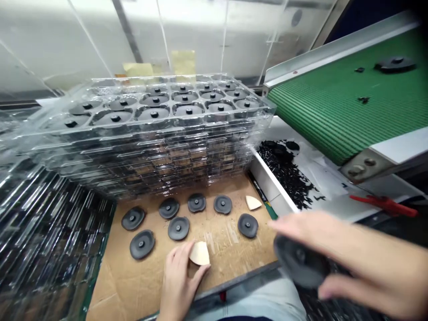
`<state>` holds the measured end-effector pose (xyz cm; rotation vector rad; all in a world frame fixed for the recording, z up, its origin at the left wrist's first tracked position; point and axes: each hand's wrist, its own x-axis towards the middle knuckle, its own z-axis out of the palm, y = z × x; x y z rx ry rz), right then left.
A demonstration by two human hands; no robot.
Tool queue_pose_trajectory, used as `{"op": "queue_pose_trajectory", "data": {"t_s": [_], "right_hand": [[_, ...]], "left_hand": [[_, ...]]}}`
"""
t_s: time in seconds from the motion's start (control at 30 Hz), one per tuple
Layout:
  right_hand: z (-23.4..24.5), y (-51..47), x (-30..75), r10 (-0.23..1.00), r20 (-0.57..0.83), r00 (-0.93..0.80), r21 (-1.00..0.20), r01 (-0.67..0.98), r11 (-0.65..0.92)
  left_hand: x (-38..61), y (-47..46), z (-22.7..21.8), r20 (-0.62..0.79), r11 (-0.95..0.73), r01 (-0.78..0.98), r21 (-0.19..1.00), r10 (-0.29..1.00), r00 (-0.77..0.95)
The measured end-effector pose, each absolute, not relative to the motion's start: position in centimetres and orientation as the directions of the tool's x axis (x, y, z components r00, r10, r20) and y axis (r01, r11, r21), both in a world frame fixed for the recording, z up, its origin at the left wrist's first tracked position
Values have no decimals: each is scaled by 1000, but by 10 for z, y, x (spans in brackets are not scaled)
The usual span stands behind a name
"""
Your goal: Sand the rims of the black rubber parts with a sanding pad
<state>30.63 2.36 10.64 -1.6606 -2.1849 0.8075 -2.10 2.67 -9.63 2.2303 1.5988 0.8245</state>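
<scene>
My left hand (182, 274) pinches a cream wedge-shaped pad (200, 253) between thumb and fingers, just above the cardboard. At the right, my right hand (310, 249) is blurred by motion and grips a dark round disc (299, 261) with a small central knob, out past the cardboard's edge. Several similar dark discs (178, 228) lie knob up on the cardboard (214, 263), one of them (248, 225) apart on the right. A second cream wedge (253, 203) rests near the right edge.
Stacked clear plastic trays (160, 129) filled with discs stand behind the cardboard; more trays (43, 240) rise at the left. A green conveyor belt (354, 98) slopes down from the right. Below it are black scraps (284, 167) and red-handled pliers or cutters (384, 205).
</scene>
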Motion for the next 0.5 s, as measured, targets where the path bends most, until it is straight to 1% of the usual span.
{"op": "queue_pose_trajectory", "data": {"t_s": [0.03,0.1,0.23,0.33,0.4,0.5], "right_hand": [[87,9,297,885,-223,-407,-619,761,194],[53,-11,285,855,-316,-411,-685,723,94],[-3,-34,264,917,-323,-232,-810,569,-141],[-32,-43,240,934,-348,-81,-849,448,-278],[-42,-42,226,933,-360,-10,-853,407,-325],[-41,-31,214,942,-336,-4,-866,394,-308]], "left_hand": [[-18,31,-94,280,-347,764,543,933,225],[-10,41,-91,261,-339,753,564,938,227],[15,66,-90,200,-318,719,618,948,247],[33,75,-90,144,-282,693,664,957,251],[39,74,-86,114,-248,668,702,964,239],[39,61,-74,75,-199,587,784,971,228]]}}
